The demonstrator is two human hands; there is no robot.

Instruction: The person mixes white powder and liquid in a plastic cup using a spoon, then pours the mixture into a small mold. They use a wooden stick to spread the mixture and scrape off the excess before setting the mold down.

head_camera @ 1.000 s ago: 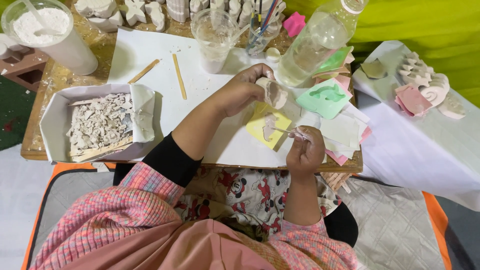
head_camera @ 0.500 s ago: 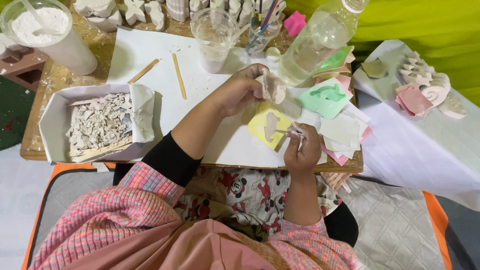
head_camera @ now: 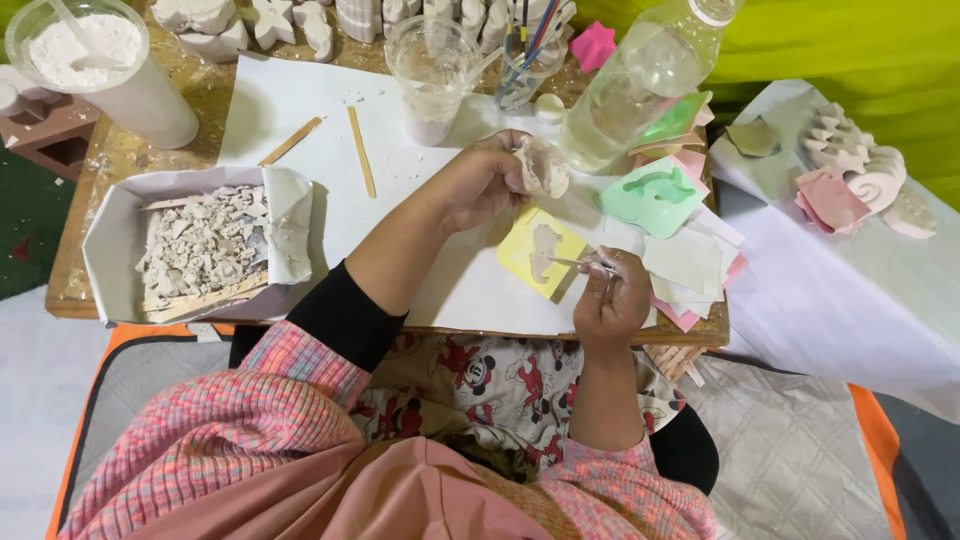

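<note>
My left hand (head_camera: 487, 178) grips a small off-white plaster cast (head_camera: 543, 166) and holds it up above the white paper sheet (head_camera: 300, 120). My right hand (head_camera: 612, 300) pinches a thin stick-like tool (head_camera: 572, 263) whose tip lies over a yellow mould (head_camera: 541, 250) on the sheet. The yellow mould has a pale animal-shaped hollow. A green mould (head_camera: 652, 192) lies just right of the cast, on a pile of pink and white moulds.
A paper-lined box of broken plaster bits (head_camera: 200, 243) sits at the left. A tub of white powder (head_camera: 95, 62), a clear cup (head_camera: 432, 66), a brush jar (head_camera: 527, 55) and a plastic bottle (head_camera: 645, 80) stand at the back. Two wooden sticks (head_camera: 360, 150) lie on the sheet. Plaster figures (head_camera: 860, 160) rest on the right table.
My left hand has turned the plaster cast slightly and shifted it a little. My right hand has slid down towards the table's near edge with the thin tool.
</note>
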